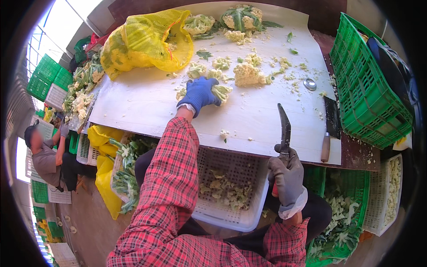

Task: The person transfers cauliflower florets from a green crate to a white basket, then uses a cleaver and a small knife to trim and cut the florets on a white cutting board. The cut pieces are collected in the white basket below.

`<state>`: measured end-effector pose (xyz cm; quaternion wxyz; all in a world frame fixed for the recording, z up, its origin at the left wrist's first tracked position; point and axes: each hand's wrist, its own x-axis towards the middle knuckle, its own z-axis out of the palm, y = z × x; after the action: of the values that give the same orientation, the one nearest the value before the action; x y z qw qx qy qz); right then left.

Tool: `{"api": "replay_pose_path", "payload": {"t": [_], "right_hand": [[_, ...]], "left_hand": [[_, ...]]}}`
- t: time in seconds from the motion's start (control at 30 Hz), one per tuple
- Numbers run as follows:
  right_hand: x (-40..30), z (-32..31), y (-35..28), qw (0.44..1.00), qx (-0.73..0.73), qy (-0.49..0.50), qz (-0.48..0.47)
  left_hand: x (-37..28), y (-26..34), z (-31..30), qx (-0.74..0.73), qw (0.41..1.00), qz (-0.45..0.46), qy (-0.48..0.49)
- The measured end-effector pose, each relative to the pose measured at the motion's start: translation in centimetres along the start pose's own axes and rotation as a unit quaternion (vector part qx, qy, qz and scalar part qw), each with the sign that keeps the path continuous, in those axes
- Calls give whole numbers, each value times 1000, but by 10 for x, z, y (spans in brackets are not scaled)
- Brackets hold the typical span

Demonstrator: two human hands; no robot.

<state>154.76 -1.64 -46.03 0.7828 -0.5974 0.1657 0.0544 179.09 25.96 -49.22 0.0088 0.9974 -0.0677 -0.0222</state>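
My left hand (200, 95), in a blue knit glove, reaches over the white tabletop (143, 100). Its fingers and thumb close around a cauliflower piece (222, 93), partly hidden by the glove. More cut florets (196, 70) lie just beyond the fingertips, and a larger cauliflower chunk (248, 75) sits to their right. My right hand (287, 180), in a grey glove, grips a curved-blade knife (284, 126) at the table's front edge. The dark blade points up and away from me; a bit of red handle shows below the fist.
A yellow mesh bag (143, 43) of cauliflower lies at the back left, near a leafy head (242, 18). A cleaver (330, 123) and a round metal lid (309, 84) are at right, beside a green crate (370, 83). Below is a white crate (230, 218). A co-worker (46, 153) sits at left.
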Motion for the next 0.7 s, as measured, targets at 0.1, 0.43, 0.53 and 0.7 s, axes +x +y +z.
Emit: {"api": "replay_pose_path", "payload": {"t": [0.1, 0.43, 0.53, 0.7], "right_hand": [[7, 3, 15, 1000, -14, -9, 8], [43, 20, 57, 914, -387, -12, -124], [61, 22, 52, 872, -478, -24, -104], [71, 26, 56, 888, -455, -6, -65]], "left_hand": [[-31, 36, 8, -18, 994, 94, 46], [-95, 62, 60, -212, 966, 88, 118], [-100, 57, 67, -284, 946, 96, 124], [-105, 66, 80, -337, 928, 58, 145]]}}
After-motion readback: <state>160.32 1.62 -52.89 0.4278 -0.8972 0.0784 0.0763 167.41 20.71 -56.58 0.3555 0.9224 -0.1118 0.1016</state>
